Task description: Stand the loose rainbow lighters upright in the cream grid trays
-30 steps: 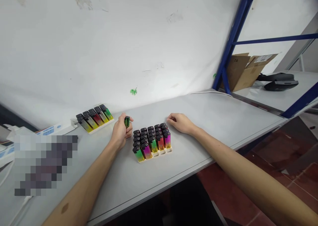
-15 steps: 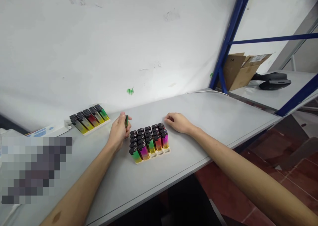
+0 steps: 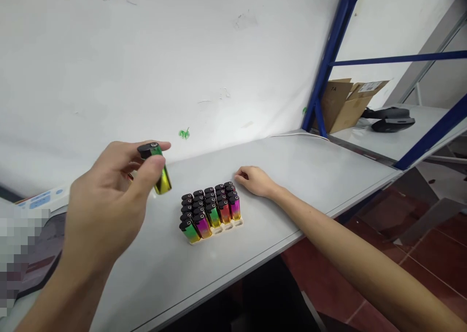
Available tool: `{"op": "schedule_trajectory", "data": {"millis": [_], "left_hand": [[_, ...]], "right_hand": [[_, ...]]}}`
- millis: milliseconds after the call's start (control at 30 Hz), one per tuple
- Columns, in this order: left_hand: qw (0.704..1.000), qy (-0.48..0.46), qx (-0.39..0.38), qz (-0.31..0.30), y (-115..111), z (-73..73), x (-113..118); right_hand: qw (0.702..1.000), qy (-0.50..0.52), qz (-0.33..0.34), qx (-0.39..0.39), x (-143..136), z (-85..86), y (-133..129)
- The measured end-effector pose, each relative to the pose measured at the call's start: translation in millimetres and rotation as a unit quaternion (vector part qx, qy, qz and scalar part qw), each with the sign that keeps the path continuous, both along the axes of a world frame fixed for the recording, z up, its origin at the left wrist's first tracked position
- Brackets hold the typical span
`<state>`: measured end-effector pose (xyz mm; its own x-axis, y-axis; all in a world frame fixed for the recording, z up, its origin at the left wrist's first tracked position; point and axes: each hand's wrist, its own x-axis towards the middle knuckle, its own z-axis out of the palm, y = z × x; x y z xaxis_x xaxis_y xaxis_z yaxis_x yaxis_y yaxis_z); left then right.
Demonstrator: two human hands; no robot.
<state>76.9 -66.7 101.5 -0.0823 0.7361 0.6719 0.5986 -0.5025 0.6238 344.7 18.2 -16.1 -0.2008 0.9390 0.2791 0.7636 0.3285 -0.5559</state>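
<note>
My left hand (image 3: 113, 191) is raised over the left part of the table, a green and yellow lighter (image 3: 163, 176) with a black top pinched between its thumb and fingers. Several lighters (image 3: 204, 225) stand upright in rows in a cream tray (image 3: 218, 231), right of that hand. Three slots show unfilled along the tray's near right edge. Beyond the tray's back right corner, my right hand (image 3: 255, 180) rests on the table with its fingers curled; whether anything is inside them is hidden.
The grey table (image 3: 314, 162) runs along a white wall. On the left lie a white box with blue marks (image 3: 44, 197) and a dark flat object (image 3: 44, 254). A blue metal frame (image 3: 324, 64), a cardboard box (image 3: 345, 108) and a black device (image 3: 393, 120) are at the right.
My left hand has risen and moved left with the lighter, which now shows more fully. It now covers the place of the second lighter tray. The view has shifted slightly; my right hand stays put.
</note>
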Motion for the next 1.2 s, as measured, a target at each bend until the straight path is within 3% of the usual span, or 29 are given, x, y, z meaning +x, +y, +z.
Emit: {"op": "schedule_trajectory", "data": {"millis": [67, 167, 467, 700, 1200], "left_hand": [[0.991, 0.122, 0.050, 0.017, -26.0, 6.4, 7.7], [0.966, 0.237, 0.096, -0.038, -46.8, 3.9, 18.9], [0.905, 0.378, 0.148, -0.129, -37.4, -33.3, 22.4], [0.883, 0.413, 0.161, -0.156, -25.6, -51.1, 15.6], [0.860, 0.436, 0.215, -0.155, -18.8, -48.1, 11.6]], "right_hand": [[1.000, -0.001, -0.001, 0.003, 0.2, -0.6, 0.1], [1.000, 0.003, 0.002, 0.003, 0.2, -1.3, 0.4], [1.000, 0.002, 0.003, 0.006, -1.4, -0.1, 1.3], [1.000, 0.000, 0.006, 0.000, -1.3, 0.8, 1.3], [1.000, -0.002, 0.003, -0.005, -2.4, 3.5, -1.8]]}}
